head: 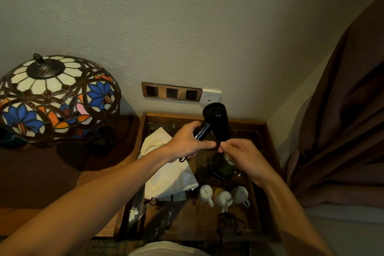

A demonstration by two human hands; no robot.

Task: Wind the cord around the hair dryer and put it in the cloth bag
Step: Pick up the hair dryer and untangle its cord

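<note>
At frame centre, the left hand [187, 141] grips the handle of the black plastic hair dryer [216, 120]; its barrel runs up and slightly left, toward the wall. The right hand [241, 156] pinches the thin black cord [217, 143].

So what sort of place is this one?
Probably a hotel room: white mugs and a kettle on a wooden tray, a stained-glass lamp beside it, a brown curtain at right.

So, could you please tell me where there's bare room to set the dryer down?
Bare wood shows on the tray behind the kettle and between cloth bag and kettle. The cups crowd the front.
</note>
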